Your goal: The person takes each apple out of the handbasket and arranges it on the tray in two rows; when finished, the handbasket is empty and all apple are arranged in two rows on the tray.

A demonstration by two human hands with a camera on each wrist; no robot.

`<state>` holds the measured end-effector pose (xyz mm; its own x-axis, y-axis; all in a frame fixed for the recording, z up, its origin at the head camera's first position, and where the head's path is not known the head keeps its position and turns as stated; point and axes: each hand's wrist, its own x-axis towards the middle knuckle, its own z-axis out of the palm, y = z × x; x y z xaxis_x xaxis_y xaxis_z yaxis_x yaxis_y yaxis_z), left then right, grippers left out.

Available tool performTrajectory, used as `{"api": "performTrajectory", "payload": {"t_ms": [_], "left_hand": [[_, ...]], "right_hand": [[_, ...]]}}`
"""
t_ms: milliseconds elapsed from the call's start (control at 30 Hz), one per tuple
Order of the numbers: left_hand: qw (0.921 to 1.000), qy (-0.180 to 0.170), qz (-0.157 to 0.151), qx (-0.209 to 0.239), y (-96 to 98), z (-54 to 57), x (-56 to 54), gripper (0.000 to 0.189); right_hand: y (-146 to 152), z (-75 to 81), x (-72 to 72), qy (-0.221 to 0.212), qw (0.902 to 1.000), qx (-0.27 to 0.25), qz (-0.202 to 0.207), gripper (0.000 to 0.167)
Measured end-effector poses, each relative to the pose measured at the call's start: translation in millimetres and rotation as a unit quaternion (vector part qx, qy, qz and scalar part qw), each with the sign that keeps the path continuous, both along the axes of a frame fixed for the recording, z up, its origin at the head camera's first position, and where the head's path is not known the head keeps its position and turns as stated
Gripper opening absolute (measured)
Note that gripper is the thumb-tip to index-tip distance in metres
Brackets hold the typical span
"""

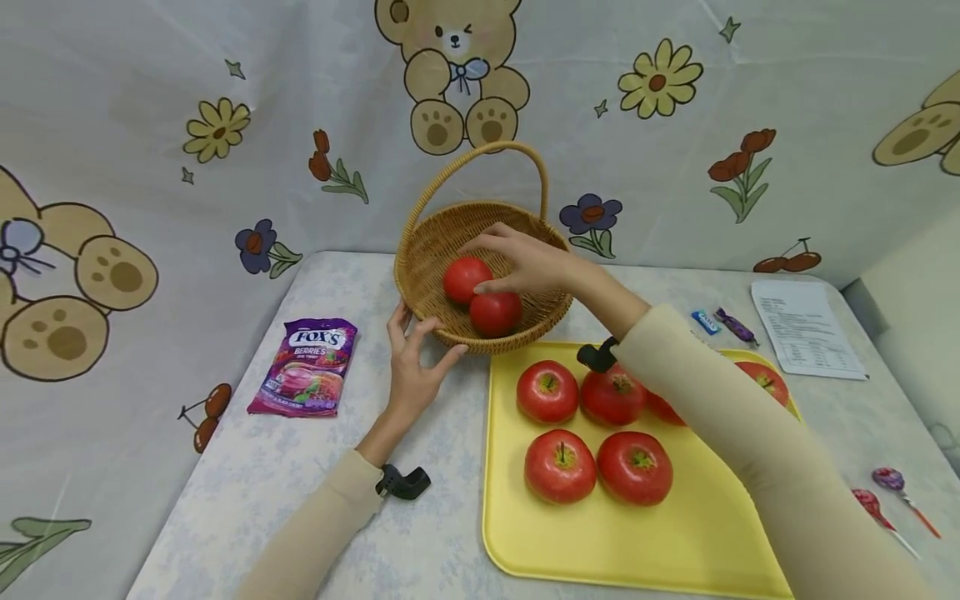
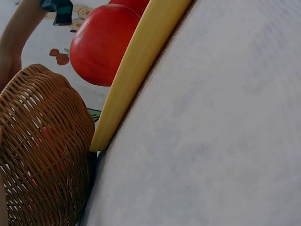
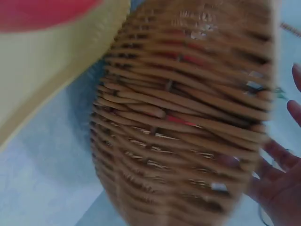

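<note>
My left hand (image 1: 415, 377) grips the near-left rim of a wicker basket (image 1: 420, 242), which has a tall looped handle and tilts toward me. Two red apples (image 1: 496, 314) lie inside, one slightly behind the other. Over them reaches my right hand (image 1: 527, 260), its fingers spread loosely above the fruit and the thumb close to the apples' tops. Nothing sits between those fingers. In the left wrist view, red shows through the weave of the basket (image 2: 51, 155). The right wrist view looks at the outer side of the basket (image 3: 174, 136).
A yellow tray (image 1: 585, 546) with several apples (image 1: 561, 467) stands front right, its back edge by the basket. A Fox's sweets bag (image 1: 307, 367) lies left. Toward the right are small wrapped candies (image 1: 736, 326), a printed paper sheet (image 1: 810, 329) and two lollipops (image 1: 889, 478).
</note>
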<state>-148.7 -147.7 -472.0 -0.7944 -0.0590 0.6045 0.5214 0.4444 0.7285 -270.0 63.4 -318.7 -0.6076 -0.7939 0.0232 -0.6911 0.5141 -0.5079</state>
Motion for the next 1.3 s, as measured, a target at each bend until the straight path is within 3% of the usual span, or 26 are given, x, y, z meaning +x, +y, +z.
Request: {"api": "performTrajectory", "payload": {"t_ms": [167, 333, 467, 700, 1033, 1300], "left_hand": [[1.0, 0.0, 0.002, -0.002, -1.3, 0.2, -0.4, 0.039], [1.0, -0.004, 0.003, -0.003, -0.7, -1.7, 0.3, 0.039], [1.0, -0.003, -0.001, 0.002, 1.2, -3.6, 0.1, 0.039], [1.0, 0.002, -0.002, 0.005, 0.6, -2.3, -1.6, 0.044], [0.9998, 0.018, -0.009, 0.007, 5.0, 20.6, 7.3, 0.043], [0.9997, 0.023, -0.013, -0.001, -1.4, -0.3, -3.0, 0.046]], "right_hand": [[-21, -14.5, -25.7, -0.041, 0.9986, 0.034, 0.001, 0.063], [-36, -30.9, -41.0, -0.068, 0.9952, 0.071, 0.007, 0.065], [-41, -42.1, -45.4, -0.081, 0.993, 0.086, -0.006, 0.063], [-41, -56.3, -53.7, -0.061, 0.9933, 0.094, -0.027, 0.062], [-45, -61.7, -58.2, -0.042, 0.9966, 0.07, -0.013, 0.069], [-37, -56.0, -58.4, -0.019, 0.9993, 0.008, -0.031, 0.063]]}}
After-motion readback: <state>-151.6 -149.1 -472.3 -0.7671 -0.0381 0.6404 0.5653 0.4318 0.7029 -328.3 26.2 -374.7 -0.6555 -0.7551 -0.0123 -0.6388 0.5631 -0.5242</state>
